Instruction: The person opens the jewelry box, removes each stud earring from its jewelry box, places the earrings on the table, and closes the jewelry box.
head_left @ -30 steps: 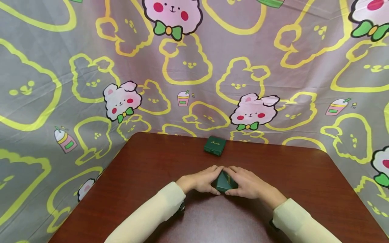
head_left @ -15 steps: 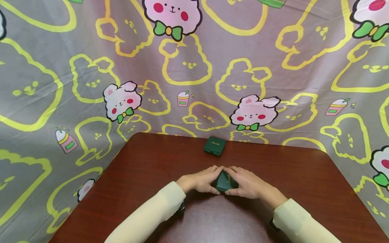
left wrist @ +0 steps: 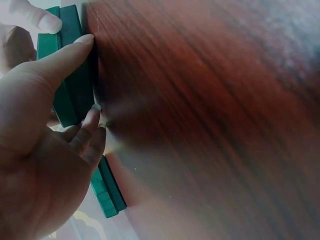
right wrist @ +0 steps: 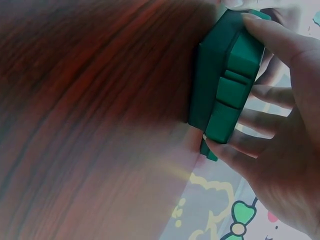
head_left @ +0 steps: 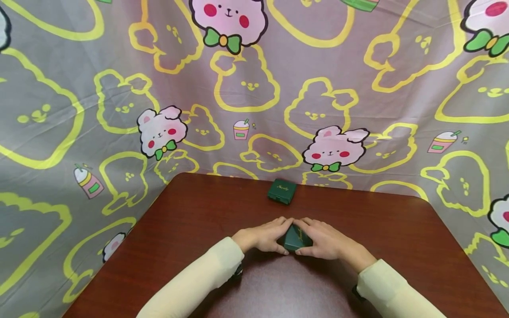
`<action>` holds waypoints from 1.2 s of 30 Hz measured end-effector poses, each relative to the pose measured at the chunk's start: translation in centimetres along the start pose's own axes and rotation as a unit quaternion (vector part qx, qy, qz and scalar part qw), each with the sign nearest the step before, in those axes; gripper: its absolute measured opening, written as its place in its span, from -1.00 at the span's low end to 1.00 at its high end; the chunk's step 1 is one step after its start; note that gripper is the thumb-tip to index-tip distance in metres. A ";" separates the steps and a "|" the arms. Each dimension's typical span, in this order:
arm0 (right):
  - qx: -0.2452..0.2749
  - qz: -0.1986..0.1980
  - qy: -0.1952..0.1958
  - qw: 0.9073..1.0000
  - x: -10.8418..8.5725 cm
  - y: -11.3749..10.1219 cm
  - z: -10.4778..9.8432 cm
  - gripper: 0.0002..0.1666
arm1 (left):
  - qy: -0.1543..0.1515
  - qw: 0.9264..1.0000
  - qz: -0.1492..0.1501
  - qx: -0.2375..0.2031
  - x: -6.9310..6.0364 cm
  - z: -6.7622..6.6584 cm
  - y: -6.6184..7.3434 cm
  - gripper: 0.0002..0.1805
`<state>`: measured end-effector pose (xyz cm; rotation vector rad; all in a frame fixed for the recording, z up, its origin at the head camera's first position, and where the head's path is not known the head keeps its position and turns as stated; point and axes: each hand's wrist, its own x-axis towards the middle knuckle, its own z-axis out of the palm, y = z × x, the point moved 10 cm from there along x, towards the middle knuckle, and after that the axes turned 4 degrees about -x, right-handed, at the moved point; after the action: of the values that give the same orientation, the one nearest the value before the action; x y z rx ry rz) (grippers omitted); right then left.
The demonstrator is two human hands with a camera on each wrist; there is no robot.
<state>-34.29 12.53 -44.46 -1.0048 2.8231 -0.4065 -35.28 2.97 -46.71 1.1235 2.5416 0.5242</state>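
Note:
A small dark green box with gold lettering sits on the brown table between both hands. From the left side my left hand grips it, thumb at the near face and fingers toward the far side. My right hand holds the opposite side in the same manner, and the fingertips of both hands meet near the far corner. In the right wrist view the box shows a lid seam and a tab on its side, and the lid looks closed. Part of the lettering is covered by the right hand.
A second green box with gold lettering lies near the table's back edge, behind the hands. The table has a glossy wood-grain top. A cartoon-printed cloth hangs along the back and sides.

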 end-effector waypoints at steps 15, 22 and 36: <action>-0.004 0.013 0.008 1.000 -0.4 0.7 -0.7 0.05 | 0.003 1.000 -0.008 0.010 0.7 0.4 0.4 0.09; -0.006 0.010 0.015 1.000 -0.2 0.5 -0.4 0.04 | 0.005 1.000 -0.009 0.011 0.4 0.4 0.1 0.08; -0.052 -0.002 0.034 0.998 0.0 -0.2 -0.5 0.05 | 0.004 1.000 -0.007 0.025 0.1 0.2 -0.2 0.09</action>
<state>-34.26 12.48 -43.89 -1.0345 2.9310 -0.3015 -35.35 2.93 -46.99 1.1210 2.5813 0.4657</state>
